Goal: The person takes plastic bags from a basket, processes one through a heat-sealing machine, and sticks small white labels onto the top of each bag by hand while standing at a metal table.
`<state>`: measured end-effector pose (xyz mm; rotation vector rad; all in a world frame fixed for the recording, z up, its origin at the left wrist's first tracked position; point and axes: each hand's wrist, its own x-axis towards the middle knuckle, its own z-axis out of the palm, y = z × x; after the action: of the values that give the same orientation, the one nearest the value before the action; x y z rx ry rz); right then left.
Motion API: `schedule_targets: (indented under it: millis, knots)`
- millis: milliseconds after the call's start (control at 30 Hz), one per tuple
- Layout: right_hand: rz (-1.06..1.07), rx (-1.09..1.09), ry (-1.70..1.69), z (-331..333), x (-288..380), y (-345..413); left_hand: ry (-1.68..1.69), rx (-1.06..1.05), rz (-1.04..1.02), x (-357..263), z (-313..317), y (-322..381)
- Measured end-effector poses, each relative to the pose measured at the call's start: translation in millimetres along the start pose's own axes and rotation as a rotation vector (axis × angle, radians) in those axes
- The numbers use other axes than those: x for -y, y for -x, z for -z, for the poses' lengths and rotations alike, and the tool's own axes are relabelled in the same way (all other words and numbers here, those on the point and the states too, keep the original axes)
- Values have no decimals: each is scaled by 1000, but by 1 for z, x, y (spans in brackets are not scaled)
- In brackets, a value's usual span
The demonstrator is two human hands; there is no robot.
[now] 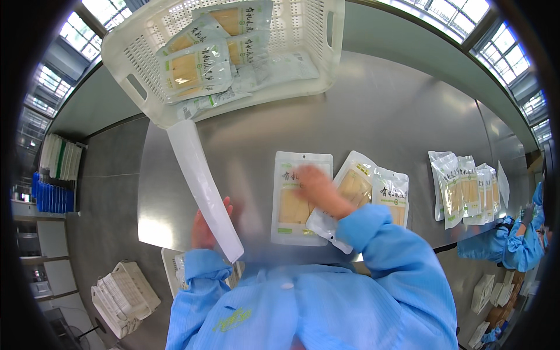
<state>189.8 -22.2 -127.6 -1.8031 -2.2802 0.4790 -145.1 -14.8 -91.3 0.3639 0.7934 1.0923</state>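
Note:
My left hand [203, 229] is at the table's left front edge, partly hidden behind a long white strip [203, 183]. Fingertips show on the strip's right side; whether they grip it is unclear. The strip's far end meets the rim of a white plastic basket [262, 98]. My right hand [321, 192], blurred, is over a flat pouch [291, 208] with a clear window showing pale yellow strips of food. To its right, a tilted pouch [352, 186] and another pouch [390, 192] overlap. A further pouch's end [326, 225] pokes out under my right forearm.
Several filled pouches [197, 65] lie in the perforated basket. More pouches [468, 188] overlap in a row at the right of the steel table [372, 113]. A co-worker in blue [520, 245] stands beyond the right end. Stacked baskets [124, 297] sit on the floor at left.

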Motion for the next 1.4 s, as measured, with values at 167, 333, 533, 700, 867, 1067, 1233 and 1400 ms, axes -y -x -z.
schedule_targets:
  millis: [167, 333, 533, 700, 867, 1067, 1233, 1400]
  knots:
    - [73, -305, -125, -56, 98, -3, 110, -18, 72, 15, 0, 16]
    - [234, -276, -389, -38, 90, -1, 37, -84, 97, 55, 27, -10]
    - [267, 142, -89, 63, -36, 27, 91, -33, 201, 53, 23, -11]
    - [310, 407, -64, 62, -35, 29, 53, 28, 214, 50, 13, -21]
    - [377, 568, -110, 54, -23, 26, 43, 18, 106, 45, 8, -20]
    - [547, 851, 307, 44, 7, 49, 69, 32, 94, 47, 10, -19]
    - [344, 239, -501, 166, 2, 42, 68, -23, -36, 11, 8, 3]
    - [141, -918, -1308, 198, -20, 121, 128, 25, -63, -16, 7, 16]
